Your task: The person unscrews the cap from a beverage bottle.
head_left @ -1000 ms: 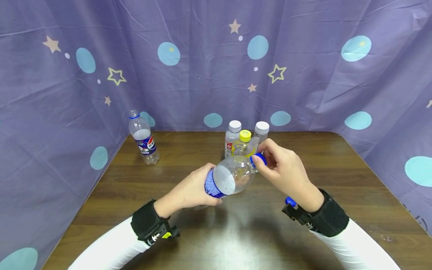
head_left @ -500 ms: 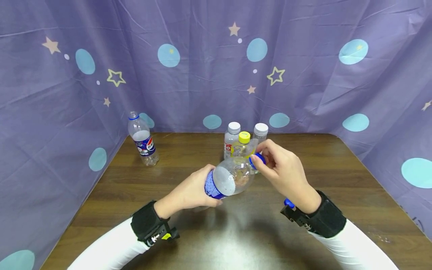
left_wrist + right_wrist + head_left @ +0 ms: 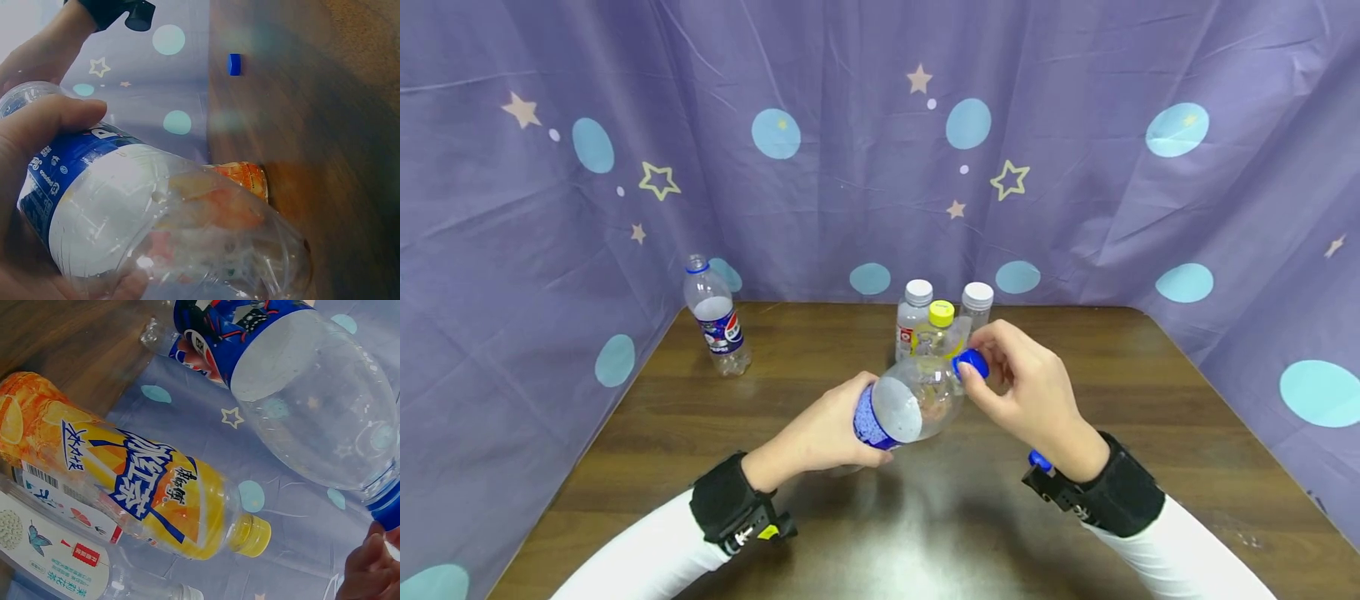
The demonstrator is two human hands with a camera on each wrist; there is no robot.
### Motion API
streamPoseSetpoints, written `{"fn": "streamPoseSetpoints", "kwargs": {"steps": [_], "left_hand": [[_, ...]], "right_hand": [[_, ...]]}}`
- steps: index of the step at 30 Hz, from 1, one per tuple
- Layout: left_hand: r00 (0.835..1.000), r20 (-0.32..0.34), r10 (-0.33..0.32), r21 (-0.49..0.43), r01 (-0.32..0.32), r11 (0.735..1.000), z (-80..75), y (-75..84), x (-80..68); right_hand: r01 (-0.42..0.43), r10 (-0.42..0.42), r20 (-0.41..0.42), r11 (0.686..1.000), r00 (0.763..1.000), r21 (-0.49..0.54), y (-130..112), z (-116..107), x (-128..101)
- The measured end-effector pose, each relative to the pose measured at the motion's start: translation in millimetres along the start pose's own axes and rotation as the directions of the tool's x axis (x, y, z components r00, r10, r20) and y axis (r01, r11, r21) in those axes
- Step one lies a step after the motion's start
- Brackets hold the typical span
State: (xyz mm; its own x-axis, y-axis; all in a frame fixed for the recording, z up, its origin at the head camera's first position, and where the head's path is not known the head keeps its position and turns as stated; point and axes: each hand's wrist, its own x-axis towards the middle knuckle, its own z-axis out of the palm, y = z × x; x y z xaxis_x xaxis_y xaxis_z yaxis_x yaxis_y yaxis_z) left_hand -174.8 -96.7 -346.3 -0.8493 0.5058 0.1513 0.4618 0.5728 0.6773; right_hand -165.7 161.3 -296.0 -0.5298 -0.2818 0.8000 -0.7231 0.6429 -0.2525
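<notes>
left hand round clear bottle; right hand fingers — blue cap

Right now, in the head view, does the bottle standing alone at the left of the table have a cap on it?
No: the lone bottle shows an open neck with only a blue ring, no cap.
</notes>
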Motion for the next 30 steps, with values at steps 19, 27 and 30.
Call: {"fn": "streamPoseSetpoints", "kwargs": {"steps": [19, 27, 30], "left_hand": [[1.0, -0.005, 0.008, 0.014, -0.008, 1.0, 0.7, -1.0, -0.7], [1.0, -0.009, 0.017, 0.014, -0.017, 1.0, 1.5, -2.0, -1.7], [1.0, -0.008, 0.016, 0.01, -0.016, 1.0, 1.9, -2.1, -2.1]], "right_hand": [[-0.024, 0.025, 0.026, 0.998, 0.999, -0.059, 1.5, 1.4, 0.6], [0.003, -0.002, 0.036, 1.0, 0.999, -0.027, 2.4, 1.8, -2.9], [-0.001, 0.002, 0.039, 0.999, 0.999, -0.038, 1.9, 2.1, -3.9]]}}
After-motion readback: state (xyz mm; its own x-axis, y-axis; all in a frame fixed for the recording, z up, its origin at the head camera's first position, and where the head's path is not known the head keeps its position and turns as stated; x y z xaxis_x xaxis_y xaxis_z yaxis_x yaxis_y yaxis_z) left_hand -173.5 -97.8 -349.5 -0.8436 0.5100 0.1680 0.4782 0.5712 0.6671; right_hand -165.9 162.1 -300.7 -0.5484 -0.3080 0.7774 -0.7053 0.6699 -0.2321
